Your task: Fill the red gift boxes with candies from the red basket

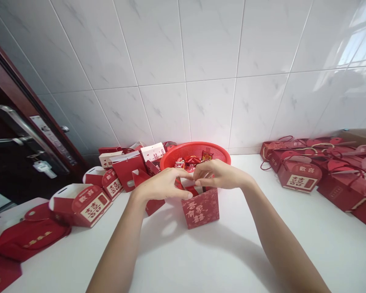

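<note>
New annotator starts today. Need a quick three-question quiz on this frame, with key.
1. True or false: the left hand and right hand are both at the top of the lettered box.
2. What colour is the basket behind that box? A) white B) red C) blue
3. Fill in: inside the basket lie small ____.

Key: 1. True. 2. B. 3. Wrapped pieces.

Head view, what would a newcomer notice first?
Probably the left hand and right hand, close together at the top of the red box in the middle. Behind it sits a red basket of wrapped packets, and other boxes line both sides of the table.
</note>
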Demonstrator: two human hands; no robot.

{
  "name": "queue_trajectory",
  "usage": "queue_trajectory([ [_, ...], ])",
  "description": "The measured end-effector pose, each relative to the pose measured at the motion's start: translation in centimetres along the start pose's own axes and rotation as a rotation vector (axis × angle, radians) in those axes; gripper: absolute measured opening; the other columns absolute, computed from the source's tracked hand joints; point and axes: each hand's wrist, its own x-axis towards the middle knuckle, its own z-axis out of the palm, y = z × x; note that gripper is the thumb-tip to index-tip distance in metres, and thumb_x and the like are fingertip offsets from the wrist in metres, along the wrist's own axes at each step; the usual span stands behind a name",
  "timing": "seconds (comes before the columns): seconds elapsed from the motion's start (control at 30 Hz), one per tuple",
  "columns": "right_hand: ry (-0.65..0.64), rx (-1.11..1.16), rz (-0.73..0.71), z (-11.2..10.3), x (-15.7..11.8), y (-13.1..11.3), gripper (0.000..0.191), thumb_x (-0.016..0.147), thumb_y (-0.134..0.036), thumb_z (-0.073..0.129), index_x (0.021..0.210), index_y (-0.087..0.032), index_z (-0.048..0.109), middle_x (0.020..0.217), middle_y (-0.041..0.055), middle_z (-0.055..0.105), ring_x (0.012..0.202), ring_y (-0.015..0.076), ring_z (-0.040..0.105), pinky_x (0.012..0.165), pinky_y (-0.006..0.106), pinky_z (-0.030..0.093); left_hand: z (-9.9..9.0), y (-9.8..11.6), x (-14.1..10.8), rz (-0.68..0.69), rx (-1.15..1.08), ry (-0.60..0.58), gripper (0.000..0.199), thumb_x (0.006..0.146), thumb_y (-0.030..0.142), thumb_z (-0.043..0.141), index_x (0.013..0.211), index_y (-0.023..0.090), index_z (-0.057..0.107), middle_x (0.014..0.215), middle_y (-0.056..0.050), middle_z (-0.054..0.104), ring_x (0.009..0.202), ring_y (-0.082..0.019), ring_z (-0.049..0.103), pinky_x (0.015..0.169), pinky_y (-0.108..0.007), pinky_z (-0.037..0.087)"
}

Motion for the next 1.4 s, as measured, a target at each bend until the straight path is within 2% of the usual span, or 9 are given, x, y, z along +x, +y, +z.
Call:
queue_trajectory([
  [0.07, 0.090, -0.004, -0.014, -0.1, -0.1, -0.3, 0.012, 0.089, -0.024, 0.056, 0.084, -0.020, 0.067, 0.086, 0.0029, 0.071, 0.078, 0.0162, 0.064, 0.066, 0.028, 0.049, 0.0, -0.3, 0.0, -0.050, -0.018, -0.064, 0.047, 0.075, 0.040, 0.072, 0.121, 0.029, 0.071, 0.124, -0.002, 0.070, 0.092, -0.022, 0.070, 0.077, -0.028, 0.054],
  [0.17, 0.232, 0.017, -0.023, -0.3, -0.2, -0.9, 0.016, 0.087, -0.021, 0.054, 0.076, -0.020, 0.066, 0.078, 0.0018, 0.069, 0.072, 0.0150, 0.062, 0.065, 0.028, 0.048, 0.0, -0.6, 0.0, -0.074, -0.020, -0.065, 0.052, 0.077, 0.046, 0.071, 0.125, 0.027, 0.068, 0.134, -0.006, 0.066, 0.103, -0.025, 0.068, 0.084, -0.030, 0.054],
  [0.37, 0.429, 0.019, -0.011, -1.0, -0.6, -0.9, 0.013, 0.078, -0.017, 0.054, 0.068, -0.018, 0.062, 0.072, 0.0006, 0.066, 0.068, 0.0136, 0.058, 0.065, 0.026, 0.047, 0.1, -0.6, 0.1, 0.004, 0.013, -0.038, 0.043, 0.089, 0.048, 0.058, 0.123, 0.026, 0.070, 0.131, -0.007, 0.067, 0.114, -0.027, 0.064, 0.091, -0.034, 0.052],
  [0.53, 0.464, 0.000, 0.032, -1.5, -0.8, -0.4, 0.013, 0.074, -0.018, 0.052, 0.063, -0.018, 0.058, 0.066, 0.0004, 0.063, 0.062, 0.0132, 0.055, 0.060, 0.026, 0.044, 0.0, -0.1, 0.0, 0.015, 0.085, -0.041, 0.043, 0.084, 0.045, 0.065, 0.122, 0.026, 0.070, 0.130, -0.005, 0.068, 0.114, -0.027, 0.064, 0.093, -0.035, 0.052],
  [0.77, 0.703, -0.189, 0.035, -1.3, -0.2, 0.5, 0.010, 0.069, -0.019, 0.047, 0.059, -0.021, 0.047, 0.059, -0.0011, 0.055, 0.060, 0.0137, 0.046, 0.060, 0.028, 0.037, 0.8, 0.1, 0.7, 0.110, 0.081, 0.034, 0.030, 0.084, 0.029, 0.061, 0.111, 0.026, 0.074, 0.118, -0.002, 0.074, 0.107, -0.025, 0.068, 0.090, -0.034, 0.054],
  [0.87, 0.763, -0.201, 0.044, -1.1, 0.1, 0.9, 0.011, 0.068, -0.018, 0.047, 0.059, -0.022, 0.044, 0.058, -0.0013, 0.053, 0.060, 0.0145, 0.046, 0.061, 0.029, 0.037, 1.3, 0.0, 1.1, 0.154, 0.025, 0.118, 0.025, 0.085, 0.028, 0.060, 0.104, 0.025, 0.076, 0.112, -0.002, 0.076, 0.104, -0.025, 0.068, 0.090, -0.036, 0.054],
  [1.03, 0.846, -0.185, 0.043, -1.1, 0.2, 1.5, 0.012, 0.069, -0.018, 0.046, 0.059, -0.023, 0.041, 0.060, -0.0008, 0.053, 0.063, 0.0161, 0.048, 0.064, 0.030, 0.039, 1.6, 0.0, 1.4, 0.209, -0.104, 0.398, 0.024, 0.087, 0.029, 0.061, 0.104, 0.024, 0.076, 0.110, -0.004, 0.076, 0.104, -0.024, 0.068, 0.092, -0.037, 0.055],
  [1.17, 0.909, -0.128, 0.019, -1.1, 0.4, 1.9, 0.011, 0.075, -0.021, 0.046, 0.064, -0.023, 0.047, 0.066, 0.0003, 0.058, 0.068, 0.0172, 0.054, 0.070, 0.032, 0.044, 1.5, -0.2, 1.6, 0.219, -0.208, 0.581, 0.024, 0.086, 0.032, 0.064, 0.105, 0.022, 0.075, 0.111, -0.005, 0.075, 0.097, -0.022, 0.069, 0.088, -0.036, 0.056],
  [1.4, 0.912, -0.081, 0.042, -1.1, 0.3, 2.0, 0.013, 0.077, -0.025, 0.053, 0.065, -0.021, 0.056, 0.068, 0.0015, 0.064, 0.069, 0.0173, 0.058, 0.073, 0.032, 0.046, 1.5, -0.6, 1.8, 0.193, -0.336, 0.669, 0.031, 0.083, 0.035, 0.070, 0.110, 0.020, 0.074, 0.114, -0.007, 0.074, 0.098, -0.024, 0.070, 0.089, -0.038, 0.057],
])
